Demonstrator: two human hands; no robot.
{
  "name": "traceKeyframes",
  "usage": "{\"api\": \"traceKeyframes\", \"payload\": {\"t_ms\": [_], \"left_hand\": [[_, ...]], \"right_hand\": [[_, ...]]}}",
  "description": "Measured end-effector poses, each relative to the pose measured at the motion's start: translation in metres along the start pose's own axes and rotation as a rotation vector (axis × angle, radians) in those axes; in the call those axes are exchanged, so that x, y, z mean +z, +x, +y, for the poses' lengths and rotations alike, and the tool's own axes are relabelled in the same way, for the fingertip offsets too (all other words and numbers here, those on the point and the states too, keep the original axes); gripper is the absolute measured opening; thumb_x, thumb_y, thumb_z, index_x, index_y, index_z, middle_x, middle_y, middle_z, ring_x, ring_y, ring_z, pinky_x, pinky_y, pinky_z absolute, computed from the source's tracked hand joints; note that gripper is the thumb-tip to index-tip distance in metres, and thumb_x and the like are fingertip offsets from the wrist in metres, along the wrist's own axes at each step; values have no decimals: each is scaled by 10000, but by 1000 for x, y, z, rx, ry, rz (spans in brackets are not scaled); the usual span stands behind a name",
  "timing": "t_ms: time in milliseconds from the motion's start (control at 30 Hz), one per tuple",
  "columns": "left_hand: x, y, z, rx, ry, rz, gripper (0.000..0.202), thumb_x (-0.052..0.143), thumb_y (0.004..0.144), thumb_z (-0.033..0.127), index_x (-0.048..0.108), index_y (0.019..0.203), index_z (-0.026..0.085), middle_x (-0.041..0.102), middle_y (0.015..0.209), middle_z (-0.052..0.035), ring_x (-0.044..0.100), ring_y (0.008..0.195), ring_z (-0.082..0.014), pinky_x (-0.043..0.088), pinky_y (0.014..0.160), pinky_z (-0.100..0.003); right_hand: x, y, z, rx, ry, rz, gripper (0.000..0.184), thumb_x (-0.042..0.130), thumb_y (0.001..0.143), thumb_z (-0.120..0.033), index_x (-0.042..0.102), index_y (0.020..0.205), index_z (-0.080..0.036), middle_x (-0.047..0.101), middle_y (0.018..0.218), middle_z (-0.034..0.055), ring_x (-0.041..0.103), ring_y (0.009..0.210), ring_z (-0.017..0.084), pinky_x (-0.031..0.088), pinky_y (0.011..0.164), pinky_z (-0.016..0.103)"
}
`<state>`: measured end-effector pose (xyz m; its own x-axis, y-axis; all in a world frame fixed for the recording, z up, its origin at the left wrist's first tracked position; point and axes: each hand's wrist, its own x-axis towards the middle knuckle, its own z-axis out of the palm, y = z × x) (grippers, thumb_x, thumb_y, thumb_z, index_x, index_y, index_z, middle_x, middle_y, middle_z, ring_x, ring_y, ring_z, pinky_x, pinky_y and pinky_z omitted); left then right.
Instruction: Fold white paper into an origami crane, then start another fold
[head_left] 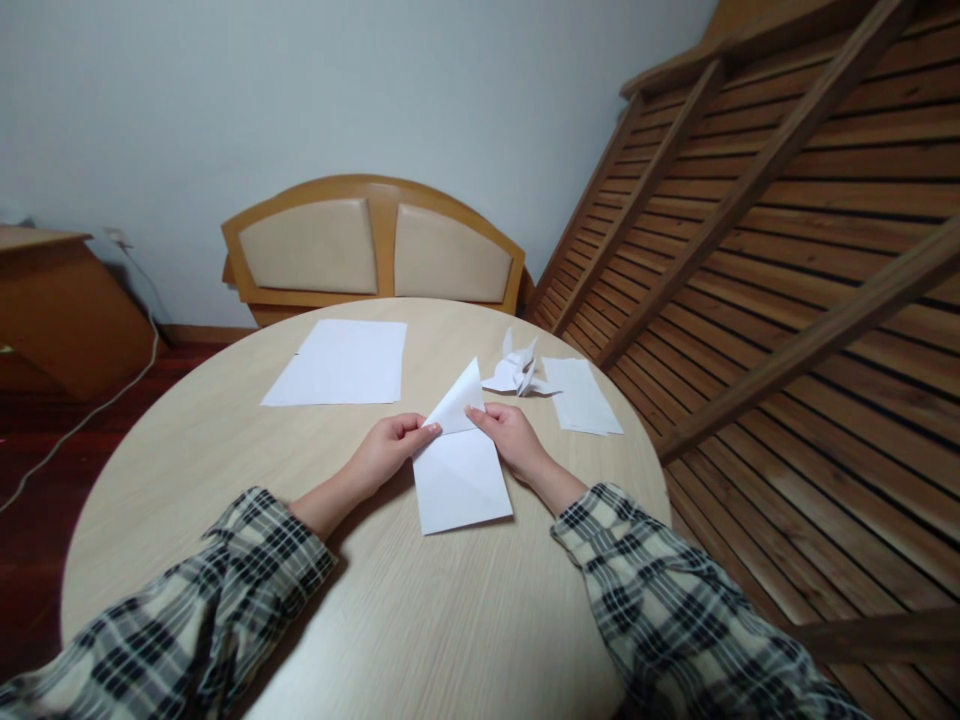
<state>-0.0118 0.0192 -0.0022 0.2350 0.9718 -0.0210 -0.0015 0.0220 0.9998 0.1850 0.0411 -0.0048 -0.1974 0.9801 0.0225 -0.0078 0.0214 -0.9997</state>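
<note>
A sheet of white paper (462, 485) is held over the middle of the round table, its top part folded into a slanted triangular flap that points up. My left hand (391, 450) pinches its left edge near the fold, thumb on top. On the other side my right hand (511, 436) grips the right edge, with the thumb lying on the flap. The fingers beneath the paper are hidden. Just beyond my right hand stand folded white paper figures (519, 368) with pointed tips, clustered together so that I cannot tell them apart.
A stack of white sheets (341, 362) lies at the far left of the round table (202, 440). Smaller white sheets (581, 395) lie at the right. Behind stands a padded headboard (311, 245); a slatted wooden frame (765, 300) leans along the right side.
</note>
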Motion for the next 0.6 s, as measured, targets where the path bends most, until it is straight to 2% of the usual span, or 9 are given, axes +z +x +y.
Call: {"api": "traceKeyframes", "payload": {"t_ms": [133, 367, 600], "left_hand": [[1, 0, 0, -58, -10, -12, 293, 757, 707, 402, 696, 746, 117, 678, 685, -70, 565, 569, -147, 398, 536, -265], [1, -1, 1, -85, -47, -17, 277, 759, 704, 368, 703, 779, 107, 704, 713, -90, 596, 577, -158, 426, 548, -276], [1, -2, 4, -92, -11, -37, 305, 730, 719, 381, 679, 804, 92, 693, 721, -77, 591, 586, -146, 424, 568, -275]], "right_hand": [[0, 0, 2, 7, -6, -15, 442, 718, 706, -592, 652, 697, -155, 607, 614, 6, 500, 525, 113, 341, 479, 246], [1, -2, 0, 6, -12, -26, 429, 730, 697, -570, 648, 706, -149, 628, 657, 18, 525, 552, 118, 368, 505, 253], [2, -3, -1, 3, -39, -26, 451, 713, 704, -586, 643, 718, -140, 627, 670, 24, 524, 556, 116, 363, 493, 247]]}}
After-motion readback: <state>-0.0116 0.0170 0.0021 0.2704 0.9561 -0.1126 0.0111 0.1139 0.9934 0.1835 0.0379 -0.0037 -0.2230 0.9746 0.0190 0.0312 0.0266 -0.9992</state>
